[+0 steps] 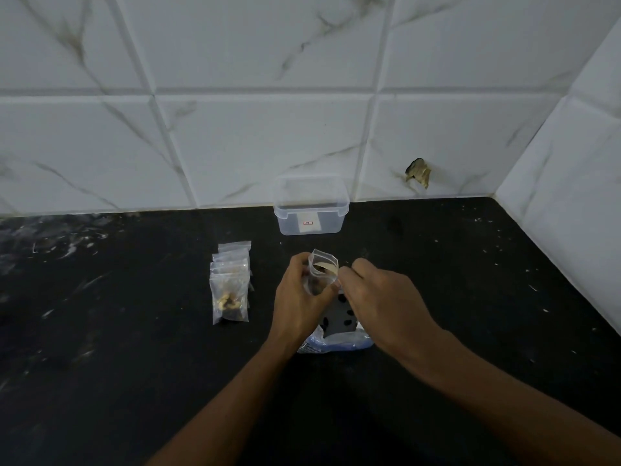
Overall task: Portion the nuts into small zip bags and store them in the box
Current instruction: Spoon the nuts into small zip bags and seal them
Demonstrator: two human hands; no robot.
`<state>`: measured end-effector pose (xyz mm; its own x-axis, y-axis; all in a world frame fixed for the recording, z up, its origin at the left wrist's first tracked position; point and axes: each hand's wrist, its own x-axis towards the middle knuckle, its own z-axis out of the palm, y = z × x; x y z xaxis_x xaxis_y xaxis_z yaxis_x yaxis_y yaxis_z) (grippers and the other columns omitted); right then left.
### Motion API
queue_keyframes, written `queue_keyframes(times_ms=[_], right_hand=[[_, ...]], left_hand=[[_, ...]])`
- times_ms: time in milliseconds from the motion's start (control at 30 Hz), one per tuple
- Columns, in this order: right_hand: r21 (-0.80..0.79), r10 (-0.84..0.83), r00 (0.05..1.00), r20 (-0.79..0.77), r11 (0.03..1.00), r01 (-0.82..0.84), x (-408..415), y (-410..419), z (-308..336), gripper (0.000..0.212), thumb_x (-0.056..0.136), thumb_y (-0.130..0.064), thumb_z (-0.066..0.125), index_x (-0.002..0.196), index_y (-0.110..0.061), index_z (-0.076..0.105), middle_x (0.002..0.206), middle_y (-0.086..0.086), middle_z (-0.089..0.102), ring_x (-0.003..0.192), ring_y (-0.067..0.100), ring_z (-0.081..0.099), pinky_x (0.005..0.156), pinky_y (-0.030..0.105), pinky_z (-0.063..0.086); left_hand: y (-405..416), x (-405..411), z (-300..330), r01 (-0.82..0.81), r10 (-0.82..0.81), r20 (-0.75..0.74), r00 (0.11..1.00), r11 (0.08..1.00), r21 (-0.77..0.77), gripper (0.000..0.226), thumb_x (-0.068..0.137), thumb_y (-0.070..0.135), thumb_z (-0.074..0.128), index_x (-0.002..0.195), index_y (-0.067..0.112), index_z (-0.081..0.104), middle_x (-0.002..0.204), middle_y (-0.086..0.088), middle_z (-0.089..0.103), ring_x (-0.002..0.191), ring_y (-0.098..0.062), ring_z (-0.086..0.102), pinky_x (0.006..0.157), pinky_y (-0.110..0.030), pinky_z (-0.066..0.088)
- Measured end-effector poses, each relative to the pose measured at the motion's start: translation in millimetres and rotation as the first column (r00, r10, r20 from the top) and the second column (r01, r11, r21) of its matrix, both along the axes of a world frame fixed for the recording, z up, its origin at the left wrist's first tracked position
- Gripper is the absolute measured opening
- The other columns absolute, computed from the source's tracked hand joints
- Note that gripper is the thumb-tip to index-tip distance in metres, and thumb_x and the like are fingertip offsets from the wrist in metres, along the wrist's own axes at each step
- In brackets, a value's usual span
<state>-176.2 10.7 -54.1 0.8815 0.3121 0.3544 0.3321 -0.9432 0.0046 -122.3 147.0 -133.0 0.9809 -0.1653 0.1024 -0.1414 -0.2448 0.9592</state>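
My left hand [299,297] grips a small clear zip bag [321,267] upright, its mouth held open. My right hand [379,297] is at the bag's right edge, fingertips pinching a pale nut [327,266] at the opening. Under both hands lies the big nut packet [336,327], dark with a blue-white lower edge. To the left, a stack of small zip bags [232,264] lies on the counter, and the nearest one, a filled bag [230,302], holds nuts. The clear plastic box [311,205] stands open by the wall behind my hands; nothing shows inside it.
The black counter [134,348] has pale scratches and specks. White marble-look tiles form the back wall and a right side wall [571,196], meeting in a corner. A chipped hole [418,171] marks the back tile.
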Motion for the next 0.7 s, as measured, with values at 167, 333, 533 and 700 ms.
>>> queue_keyframes(times_ms=[167, 333, 533, 700], right_hand=[[0.255, -0.055, 0.997, 0.057, 0.966, 0.039, 4, -15, 8, 0.009, 0.087, -0.014, 0.059, 0.085, -0.009, 0.066, 0.072, 0.002, 0.057, 0.051, 0.011, 0.049, 0.045, 0.023, 0.047], [0.523, -0.209, 0.977, 0.035, 0.837, 0.160, 4, -38, -8, 0.009, 0.087, -0.004, 0.064, 0.091, -0.006, 0.071, 0.076, 0.004, 0.067, 0.063, 0.009, 0.059, 0.061, 0.019, 0.052], [0.366, -0.268, 0.873, -0.407, 0.828, 0.424, -4, -53, -87, 0.013, 0.093, -0.014, 0.059, 0.083, -0.016, 0.067, 0.073, -0.004, 0.061, 0.065, 0.004, 0.058, 0.064, 0.029, 0.055], [0.300, -0.226, 0.846, -0.484, 0.865, 0.403, -10, -36, -99, 0.018, 0.094, -0.018, 0.056, 0.077, -0.021, 0.062, 0.070, -0.008, 0.057, 0.064, 0.004, 0.056, 0.062, 0.025, 0.052]], left_hand=[[8, 0, 0, -0.027, 0.026, -0.008, 1.000, 0.997, -0.067, 0.042, 0.082, 0.030, 0.076, 0.113, 0.040, 0.050, 0.109, 0.012, 0.065, 0.099, -0.003, 0.065, 0.084, -0.030, 0.055], [29, -5, -4, -0.029, 0.017, -0.074, 0.997, 0.987, -0.160, 0.047, 0.076, 0.047, 0.076, 0.116, 0.040, 0.051, 0.110, 0.012, 0.066, 0.102, -0.009, 0.067, 0.086, -0.036, 0.058], [41, -24, -24, -0.027, -0.001, -0.171, 0.985, 0.987, -0.160, 0.043, 0.085, 0.024, 0.074, 0.122, 0.028, 0.052, 0.111, 0.012, 0.066, 0.100, -0.002, 0.065, 0.076, -0.018, 0.054], [39, -30, -38, -0.012, -0.027, -0.217, 0.976, 0.984, -0.175, 0.041, 0.086, 0.014, 0.073, 0.118, 0.031, 0.054, 0.108, 0.015, 0.067, 0.101, -0.005, 0.066, 0.080, -0.022, 0.055]])
